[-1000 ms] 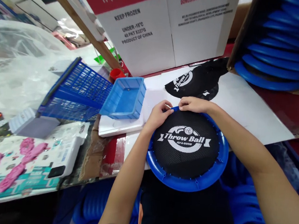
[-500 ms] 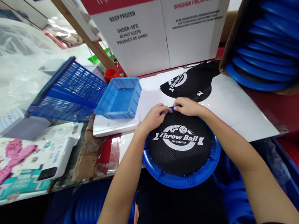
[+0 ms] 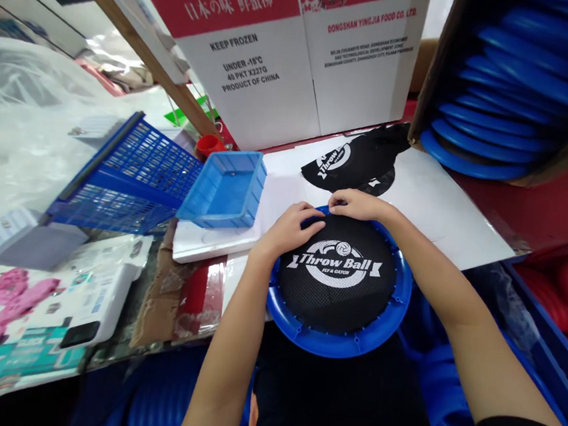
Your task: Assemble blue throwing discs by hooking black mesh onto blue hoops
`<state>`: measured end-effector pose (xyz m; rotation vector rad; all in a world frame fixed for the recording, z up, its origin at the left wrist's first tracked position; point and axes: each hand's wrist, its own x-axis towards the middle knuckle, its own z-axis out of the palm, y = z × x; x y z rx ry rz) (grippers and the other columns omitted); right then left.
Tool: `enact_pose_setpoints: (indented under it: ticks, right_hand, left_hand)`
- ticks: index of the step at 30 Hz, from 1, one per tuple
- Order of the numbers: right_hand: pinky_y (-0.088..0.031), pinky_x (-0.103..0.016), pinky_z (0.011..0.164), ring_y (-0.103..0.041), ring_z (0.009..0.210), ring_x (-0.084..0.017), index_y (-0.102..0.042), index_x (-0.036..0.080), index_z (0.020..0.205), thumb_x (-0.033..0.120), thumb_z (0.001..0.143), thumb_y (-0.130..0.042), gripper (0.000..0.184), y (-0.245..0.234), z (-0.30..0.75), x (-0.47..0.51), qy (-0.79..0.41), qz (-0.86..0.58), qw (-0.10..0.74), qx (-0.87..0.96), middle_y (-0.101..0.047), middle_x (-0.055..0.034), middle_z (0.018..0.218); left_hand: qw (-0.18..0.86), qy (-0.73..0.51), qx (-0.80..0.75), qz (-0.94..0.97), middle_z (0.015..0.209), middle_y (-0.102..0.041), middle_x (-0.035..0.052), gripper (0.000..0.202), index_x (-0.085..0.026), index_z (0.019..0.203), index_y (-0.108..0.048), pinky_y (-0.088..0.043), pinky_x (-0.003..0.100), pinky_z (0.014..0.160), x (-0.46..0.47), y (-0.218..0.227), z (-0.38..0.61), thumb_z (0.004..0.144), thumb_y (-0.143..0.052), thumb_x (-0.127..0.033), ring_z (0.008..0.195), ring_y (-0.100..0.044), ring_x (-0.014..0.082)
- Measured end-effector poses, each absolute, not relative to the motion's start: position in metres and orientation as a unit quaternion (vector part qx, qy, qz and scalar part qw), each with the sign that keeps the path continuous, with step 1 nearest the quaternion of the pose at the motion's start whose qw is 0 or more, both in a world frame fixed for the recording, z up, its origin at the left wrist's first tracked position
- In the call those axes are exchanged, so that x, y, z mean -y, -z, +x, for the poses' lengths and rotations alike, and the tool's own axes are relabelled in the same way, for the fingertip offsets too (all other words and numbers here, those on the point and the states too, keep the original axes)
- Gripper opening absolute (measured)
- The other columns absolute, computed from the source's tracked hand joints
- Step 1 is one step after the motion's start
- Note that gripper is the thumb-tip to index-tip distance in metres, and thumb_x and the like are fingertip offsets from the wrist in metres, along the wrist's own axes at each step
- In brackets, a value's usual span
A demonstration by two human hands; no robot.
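A round blue plastic ring (image 3: 336, 342) lies close to my body, its middle covered by black mesh (image 3: 328, 304) printed "Throw Ball". Small blue pegs show along the mesh edge. At the far rim, my right hand (image 3: 358, 204) has its fingers bent together on the edge of the mesh. My left hand (image 3: 297, 226) rests beside it on the upper left of the ring, with thumb and forefinger apart. The fingertips at the rim are partly hidden. Just beyond my hands lie loose black mesh pieces (image 3: 357, 160) with the same print.
A blue tray (image 3: 226, 191) and a blue basket (image 3: 127, 171) stand to the left. Behind is a white carton (image 3: 279, 105). Stacked blue rings (image 3: 492, 136) fill a box at the right. Red rings (image 3: 553, 286) sit in a bin lower right.
My left thumb has moved away from the forefinger, down onto the mesh. My right hand stays at the far rim. The whole view has shifted slightly.
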<state>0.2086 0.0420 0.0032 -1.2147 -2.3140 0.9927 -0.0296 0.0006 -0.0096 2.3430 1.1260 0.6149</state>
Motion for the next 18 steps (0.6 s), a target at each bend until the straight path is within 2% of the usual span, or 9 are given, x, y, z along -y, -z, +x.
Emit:
enact_pose_setpoints:
  ticks: [3,6,10,13,15,18]
  right_hand:
    - [-0.051,-0.031,0.082,-0.068,0.090,-0.020,-0.076,0.015,0.100,0.024,0.090,-0.064,0.018,-0.009,0.231,-0.042,-0.382,-0.414,0.189,0.804,-0.077,-0.0060,0.097]
    - [-0.052,-0.035,0.087,-0.068,0.093,-0.022,-0.078,0.017,0.103,0.031,0.087,-0.067,0.023,-0.014,0.250,-0.043,-0.396,-0.407,0.202,0.797,-0.078,-0.0066,0.100]
    - [-0.050,-0.040,0.103,-0.067,0.113,-0.026,-0.080,0.021,0.107,0.040,0.086,-0.071,0.030,-0.013,0.259,-0.046,-0.401,-0.373,0.196,0.813,-0.075,-0.0076,0.118]
    - [-0.043,-0.045,0.116,-0.060,0.128,-0.028,-0.080,0.023,0.109,0.038,0.085,-0.075,0.029,-0.005,0.255,-0.051,-0.371,-0.349,0.173,0.843,-0.070,-0.0077,0.131]
    - [-0.041,-0.047,0.118,-0.059,0.130,-0.028,-0.078,0.024,0.114,0.035,0.087,-0.074,0.030,0.001,0.251,-0.053,-0.353,-0.342,0.172,0.854,-0.069,-0.0075,0.133]
    - [-0.042,-0.049,0.117,-0.060,0.128,-0.028,-0.073,0.025,0.125,0.031,0.088,-0.072,0.037,0.007,0.246,-0.054,-0.329,-0.342,0.181,0.861,-0.069,-0.0078,0.134]
  left_hand:
    - [0.236,-0.223,-0.418,0.848,0.112,-0.070,0.0073,0.023,-0.025,0.113,-0.079,-0.051,0.044,0.107,-0.003,0.009,-0.031,0.097,-0.065,-0.035,0.110,-0.065,0.0251]
    - [0.219,-0.229,-0.454,0.833,0.108,-0.068,0.0069,0.022,-0.025,0.109,-0.081,-0.052,0.042,0.105,-0.006,0.010,-0.031,0.098,-0.062,-0.029,0.106,-0.066,0.0243]
    - [0.170,-0.239,-0.502,0.814,0.108,-0.066,0.0083,0.024,-0.023,0.109,-0.080,-0.053,0.043,0.105,-0.006,0.013,-0.032,0.099,-0.059,-0.027,0.105,-0.066,0.0251]
    - [0.107,-0.250,-0.515,0.813,0.125,-0.065,0.0135,0.030,-0.019,0.121,-0.076,-0.050,0.049,0.111,-0.005,0.015,-0.032,0.099,-0.056,-0.022,0.120,-0.062,0.0295]
    - [0.087,-0.245,-0.484,0.836,0.140,-0.061,0.0149,0.041,-0.019,0.133,-0.070,-0.046,0.053,0.116,-0.004,0.016,-0.030,0.097,-0.051,-0.014,0.134,-0.055,0.0311]
    - [0.119,-0.201,-0.407,0.883,0.148,-0.059,0.0125,0.055,-0.020,0.140,-0.065,-0.045,0.049,0.119,-0.003,0.015,-0.027,0.093,-0.042,-0.004,0.139,-0.054,0.0268]
